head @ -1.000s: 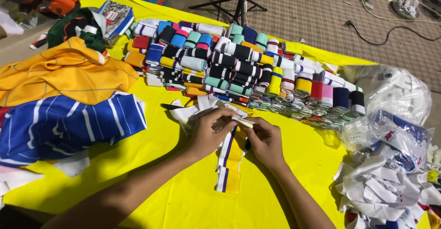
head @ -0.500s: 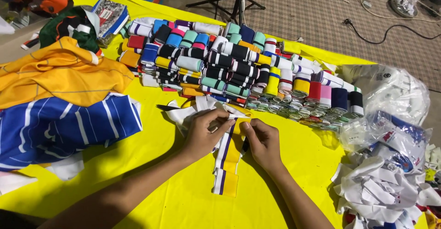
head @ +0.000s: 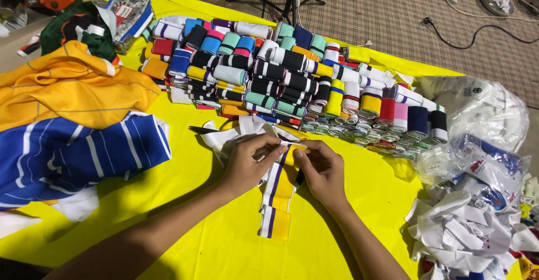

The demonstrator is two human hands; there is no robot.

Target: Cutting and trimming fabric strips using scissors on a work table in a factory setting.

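Your left hand (head: 247,165) and right hand (head: 321,170) meet over the yellow worktop (head: 191,224), their fingers (head: 281,151) pinching the top end of a white, yellow and purple striped knit band (head: 278,198) that lies flat toward you. Behind it sits a stack of folded coloured bands (head: 281,78); a blue striped shirt (head: 78,154) lies to your left.

Both hands — left hand (head: 247,165), right hand (head: 323,170) — pinch a striped band (head: 278,193).
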